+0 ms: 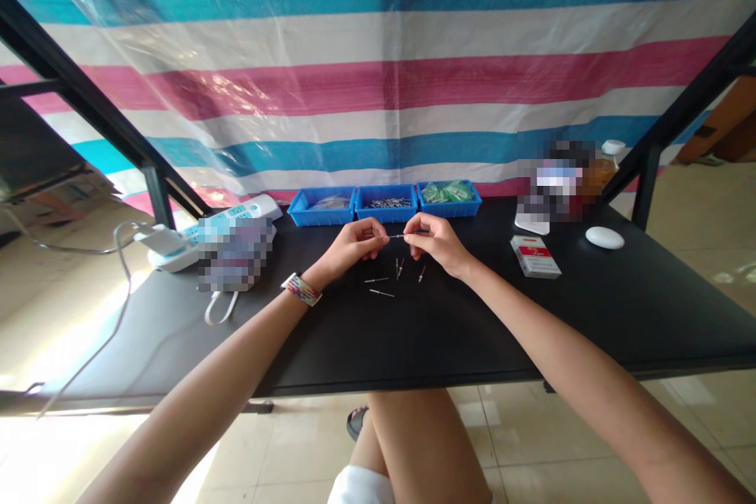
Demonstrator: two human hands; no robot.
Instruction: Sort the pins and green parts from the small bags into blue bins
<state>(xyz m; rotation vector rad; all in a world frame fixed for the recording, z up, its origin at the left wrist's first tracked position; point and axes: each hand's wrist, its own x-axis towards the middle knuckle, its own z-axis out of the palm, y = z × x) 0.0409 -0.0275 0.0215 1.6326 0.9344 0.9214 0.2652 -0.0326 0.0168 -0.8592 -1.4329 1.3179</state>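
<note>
A striped plastic sheet point(383, 87) in blue, white and pink rose behind a black table point(449, 339), filling most of the background. On the person's left lay a long white power strip point(242, 213) with a plug in its outer end, and against it sat a blurred object point(236, 256) whose nature could not be told. Three blue trays stood in a row near the table's far edge: the left tray point(319, 215) held something pale, the middle tray point(385, 213) a heap of metal pins, and the right tray point(449, 207) green bagged contents. The person's left hand point(361, 240), with a woven wristband point(302, 289) below it, and right hand point(434, 240) met in front of the middle tray, fingers curled. To the right of them lay a red-and-white box point(535, 257) and, farther out, a smaller white oval object point(605, 238). Five loose pins point(381, 293) were scattered on the table just below the hands. Smallest of all was the held pin point(396, 236), stretched level between the two hands above the tabletop; thumb and fingers of each pinched one end, though how firmly could not be told.
</note>
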